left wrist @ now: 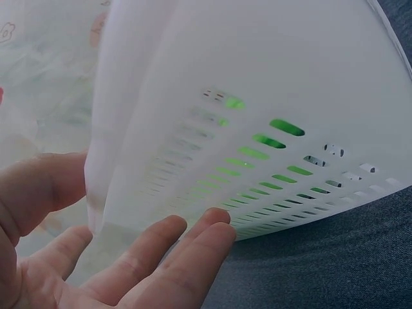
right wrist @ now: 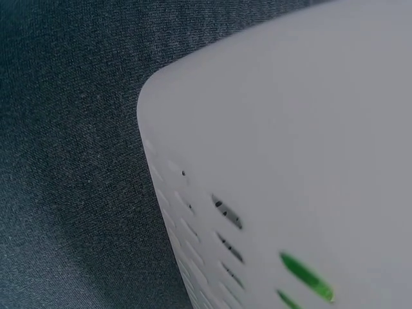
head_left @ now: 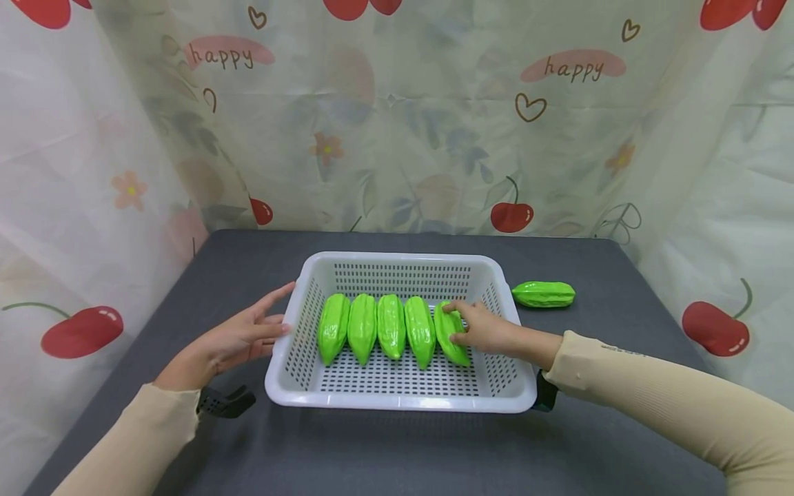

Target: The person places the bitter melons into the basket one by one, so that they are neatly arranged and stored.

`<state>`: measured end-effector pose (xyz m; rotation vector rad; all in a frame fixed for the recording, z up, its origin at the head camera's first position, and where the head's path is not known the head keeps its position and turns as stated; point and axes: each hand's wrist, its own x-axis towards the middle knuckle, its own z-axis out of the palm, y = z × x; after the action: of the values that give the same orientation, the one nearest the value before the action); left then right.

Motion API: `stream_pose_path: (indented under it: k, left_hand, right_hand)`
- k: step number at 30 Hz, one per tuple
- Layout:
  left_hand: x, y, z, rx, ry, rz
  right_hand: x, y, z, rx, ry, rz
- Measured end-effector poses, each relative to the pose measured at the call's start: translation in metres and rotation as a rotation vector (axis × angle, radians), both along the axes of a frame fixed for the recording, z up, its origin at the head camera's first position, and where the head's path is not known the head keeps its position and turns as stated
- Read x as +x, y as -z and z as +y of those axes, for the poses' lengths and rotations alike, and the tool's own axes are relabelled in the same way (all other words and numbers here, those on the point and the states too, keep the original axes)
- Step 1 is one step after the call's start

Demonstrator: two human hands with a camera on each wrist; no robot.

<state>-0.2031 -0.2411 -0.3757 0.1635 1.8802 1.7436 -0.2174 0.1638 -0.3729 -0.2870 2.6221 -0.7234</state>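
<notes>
A white perforated plastic basket (head_left: 397,401) holds several bright green, ridged, elongated fruits (head_left: 391,327), lined up side by side; they resemble star fruit. The right hand (head_left: 484,329) reaches over the basket's right wall and grips the rightmost green ridged fruit (head_left: 448,329), thumb on its near part and fingers near its far end. Against the outside of the basket's left side rests the left hand (head_left: 242,337), fingers spread and fairly straight, touching the rim and wall. In the left wrist view, green shows through the wall slots (left wrist: 254,153). The right wrist view shows no hand, just the basket's outer wall (right wrist: 290,129).
One more green ridged fruit (head_left: 544,294) lies on its side on the dark grey table (head_left: 397,448), right of the basket. Behind and at both sides hangs a light curtain (head_left: 397,138) printed with cherries and hearts. A dark wrist device (head_left: 226,401) sits below the left hand.
</notes>
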Motion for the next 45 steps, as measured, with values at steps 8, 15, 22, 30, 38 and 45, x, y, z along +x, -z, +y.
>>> stream_pose_path:
  k: [8, 15, 22, 30, 38, 45]
  left_hand:
    - [-0.0010, 0.0005, 0.0006, -0.002, 0.005, -0.001]
    - [-0.0005, 0.0001, 0.0002, 0.002, 0.009, 0.001]
    - [-0.0010, 0.0005, -0.0009, 0.008, 0.012, 0.004]
    - [-0.0011, 0.0006, -0.0003, 0.006, 0.001, -0.017]
    - [-0.0003, 0.0002, -0.0006, 0.009, 0.010, -0.001]
    - [0.0001, -0.0005, 0.0005, 0.011, 0.009, -0.007]
  right_hand:
    - [0.0005, -0.0007, 0.0010, -0.007, -0.008, -0.002]
    - [0.0007, 0.0018, -0.0013, 0.002, -0.005, -0.013]
    - [-0.0013, 0.0033, -0.0032, 0.013, 0.012, -0.033]
    - [-0.0016, 0.0020, -0.0036, 0.004, 0.008, -0.055]
    - [-0.0007, 0.0021, -0.0033, -0.006, 0.014, -0.051]
    - [-0.0020, 0.0022, -0.0043, -0.005, 0.020, -0.059]
